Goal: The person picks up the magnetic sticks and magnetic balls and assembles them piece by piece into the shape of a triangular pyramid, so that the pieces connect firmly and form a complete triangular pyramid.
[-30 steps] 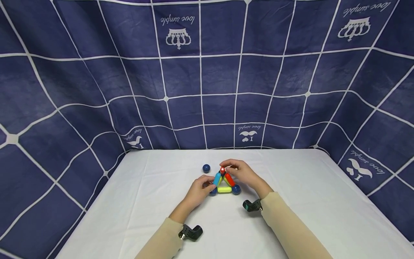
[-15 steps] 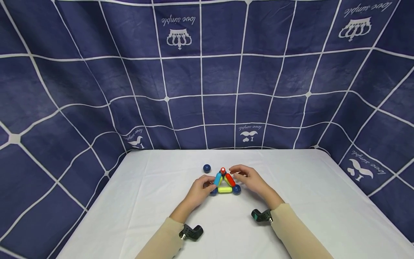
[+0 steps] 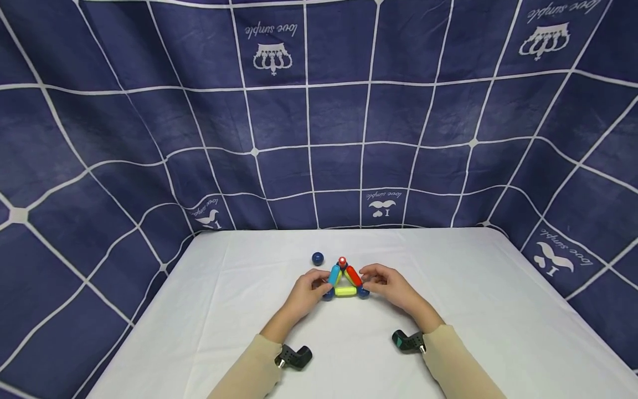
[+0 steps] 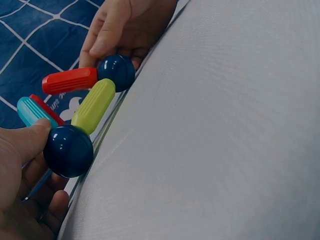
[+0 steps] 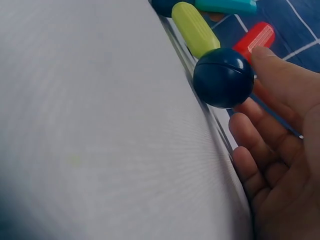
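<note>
A triangle of magnetic rods and dark blue balls stands on the white table between both hands. My left hand (image 3: 305, 292) pinches the light blue rod (image 3: 334, 275), thumb near the left ball (image 4: 68, 151). My right hand (image 3: 394, 285) is at the right corner, its thumb on the lower end of the red rod (image 5: 257, 39) beside the right ball (image 5: 223, 78); its index finger lies behind. A yellow-green rod (image 3: 346, 291) joins the two front balls. At the far corner another red rod (image 3: 342, 261) points up from a partly hidden ball.
One loose dark blue ball (image 3: 318, 259) lies behind the triangle, to its left. The white table (image 3: 239, 332) runs back to a dark blue curtain (image 3: 339, 116) with white lines. A black wrist camera is on each forearm.
My right hand has left the upright red rod at the far corner and come down and toward me to the right red rod and ball. The left hand keeps its hold.
</note>
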`<action>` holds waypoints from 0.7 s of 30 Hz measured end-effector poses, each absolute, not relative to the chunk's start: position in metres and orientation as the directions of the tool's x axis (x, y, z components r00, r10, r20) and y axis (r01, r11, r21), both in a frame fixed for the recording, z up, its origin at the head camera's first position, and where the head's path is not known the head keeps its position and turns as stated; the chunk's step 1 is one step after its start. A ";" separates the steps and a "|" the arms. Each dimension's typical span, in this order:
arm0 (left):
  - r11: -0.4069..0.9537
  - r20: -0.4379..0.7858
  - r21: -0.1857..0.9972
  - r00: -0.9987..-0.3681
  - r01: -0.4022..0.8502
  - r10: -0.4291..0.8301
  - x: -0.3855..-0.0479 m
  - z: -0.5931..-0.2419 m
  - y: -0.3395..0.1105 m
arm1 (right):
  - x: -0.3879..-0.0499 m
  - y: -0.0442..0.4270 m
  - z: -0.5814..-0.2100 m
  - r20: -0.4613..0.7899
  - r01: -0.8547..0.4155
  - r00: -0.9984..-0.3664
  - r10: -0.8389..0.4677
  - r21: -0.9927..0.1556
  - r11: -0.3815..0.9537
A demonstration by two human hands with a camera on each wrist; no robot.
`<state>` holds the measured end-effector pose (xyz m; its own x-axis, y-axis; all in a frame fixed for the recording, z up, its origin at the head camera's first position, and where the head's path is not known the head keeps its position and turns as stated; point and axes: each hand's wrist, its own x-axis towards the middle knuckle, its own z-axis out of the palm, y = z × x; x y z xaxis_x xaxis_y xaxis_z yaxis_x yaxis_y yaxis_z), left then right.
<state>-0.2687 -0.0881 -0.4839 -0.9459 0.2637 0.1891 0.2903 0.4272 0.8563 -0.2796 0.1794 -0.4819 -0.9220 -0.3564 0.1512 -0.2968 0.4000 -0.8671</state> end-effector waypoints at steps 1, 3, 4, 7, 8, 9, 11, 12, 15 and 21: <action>0.425 0.190 0.858 -0.946 0.290 0.262 -0.269 -0.484 -0.088 | -0.280 0.180 -0.482 0.150 -0.295 -0.922 -0.357 -0.868 0.399; 0.422 0.190 0.860 -0.947 0.287 0.258 -0.269 -0.484 -0.088 | -0.280 0.180 -0.483 0.145 -0.291 -0.922 -0.358 -0.869 0.399; 0.419 0.191 0.861 -0.947 0.289 0.259 -0.269 -0.485 -0.088 | -0.279 0.179 -0.484 0.143 -0.291 -0.922 -0.359 -0.868 0.402; 0.412 0.205 0.860 -0.943 0.302 0.263 -0.270 -0.486 -0.089 | -0.278 0.179 -0.486 0.160 -0.311 -0.918 -0.363 -0.859 0.408; 0.411 0.209 0.859 -0.942 0.306 0.264 -0.270 -0.486 -0.089 | -0.278 0.179 -0.486 0.166 -0.316 -0.917 -0.362 -0.856 0.409; 0.408 0.212 0.859 -0.941 0.309 0.265 -0.271 -0.486 -0.090 | -0.277 0.179 -0.487 0.171 -0.318 -0.919 -0.356 -0.855 0.410; 0.401 0.216 0.862 -0.940 0.311 0.264 -0.271 -0.485 -0.091 | -0.277 0.178 -0.487 0.180 -0.322 -0.920 -0.349 -0.854 0.408; 0.397 0.217 0.863 -0.939 0.312 0.265 -0.271 -0.485 -0.092 | -0.276 0.178 -0.487 0.178 -0.318 -0.922 -0.344 -0.855 0.409; 0.386 0.206 0.872 -0.941 0.301 0.269 -0.272 -0.483 -0.094 | -0.276 0.176 -0.487 0.172 -0.308 -0.927 -0.334 -0.857 0.412; 0.359 0.176 0.892 -0.943 0.275 0.284 -0.278 -0.476 -0.099 | -0.274 0.176 -0.484 0.182 -0.317 -0.927 -0.328 -0.846 0.429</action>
